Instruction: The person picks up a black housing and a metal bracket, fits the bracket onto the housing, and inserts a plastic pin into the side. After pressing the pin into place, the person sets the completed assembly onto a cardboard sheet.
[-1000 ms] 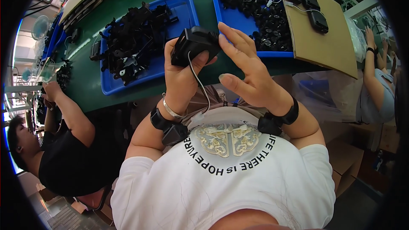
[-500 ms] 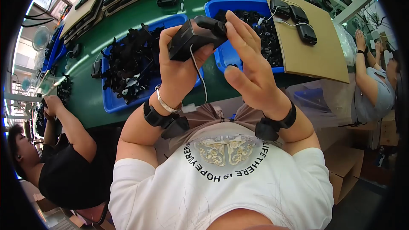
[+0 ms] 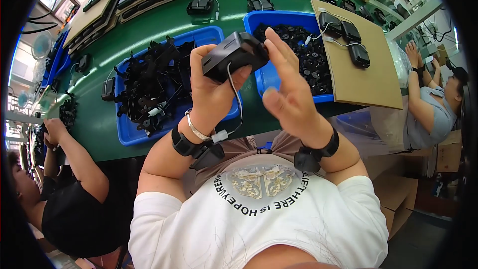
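Black plastic makes up the boxy, flat-sided device held up in front of the chest, above the near edge of the long green counter. Of the two bare hands, the left hand is closed around it, thumb pressed on its near side; the right hand is open and holds nothing, fingers stretched and thumb spread, its fingertips at the device's right end, though I cannot tell whether they touch. From the device a thin grey cable hangs to a small white plug beside the left wrist. Behind the left hand, a shallow blue plastic tray carries jumbled black plastic brackets; to its right, a second blue tray holds small round black pieces. A flat tan board overlaps that tray's right side, bearing three black rounded units with white wires.
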Available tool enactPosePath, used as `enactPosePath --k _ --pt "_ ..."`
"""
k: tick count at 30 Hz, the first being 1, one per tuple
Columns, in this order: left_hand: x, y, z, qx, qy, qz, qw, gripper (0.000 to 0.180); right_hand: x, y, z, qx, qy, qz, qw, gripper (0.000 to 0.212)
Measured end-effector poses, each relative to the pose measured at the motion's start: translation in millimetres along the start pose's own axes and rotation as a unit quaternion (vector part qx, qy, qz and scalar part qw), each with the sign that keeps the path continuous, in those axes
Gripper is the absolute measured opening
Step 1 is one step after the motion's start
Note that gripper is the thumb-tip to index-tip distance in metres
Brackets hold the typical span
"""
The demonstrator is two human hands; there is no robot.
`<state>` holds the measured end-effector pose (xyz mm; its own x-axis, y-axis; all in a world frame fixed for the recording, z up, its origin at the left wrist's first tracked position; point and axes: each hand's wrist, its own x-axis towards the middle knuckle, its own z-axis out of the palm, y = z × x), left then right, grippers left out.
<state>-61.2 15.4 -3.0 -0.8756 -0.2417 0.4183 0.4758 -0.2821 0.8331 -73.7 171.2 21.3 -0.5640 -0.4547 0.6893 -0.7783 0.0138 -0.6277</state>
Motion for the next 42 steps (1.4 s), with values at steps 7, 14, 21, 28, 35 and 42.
enactPosePath --k 7,14,21,28,35,42 --pt "2 -5 -1 0.108 0.010 0.057 0.992 0.046 6 -8 -17 -0.012 -0.046 -0.003 0.999 0.052" --pt "3 14 3 -0.020 0.024 -0.101 0.994 0.043 8 15 -19 0.134 0.060 0.177 0.973 0.029" --pt "-4 18 7 -0.037 -0.027 -0.156 0.987 0.050 12 16 -24 -0.008 0.037 0.058 0.998 0.020" --pt "-9 10 11 0.124 -0.100 0.111 0.981 0.051 4 12 -37 -0.090 -0.028 0.142 0.985 0.019" --pt "-20 18 18 -0.078 -0.050 -0.137 0.986 0.051 -5 7 -16 0.082 0.059 0.154 0.983 0.034" --pt "-18 16 19 -0.027 -0.127 -0.096 0.987 0.075 -5 0 -24 0.053 0.130 0.140 0.980 0.034"
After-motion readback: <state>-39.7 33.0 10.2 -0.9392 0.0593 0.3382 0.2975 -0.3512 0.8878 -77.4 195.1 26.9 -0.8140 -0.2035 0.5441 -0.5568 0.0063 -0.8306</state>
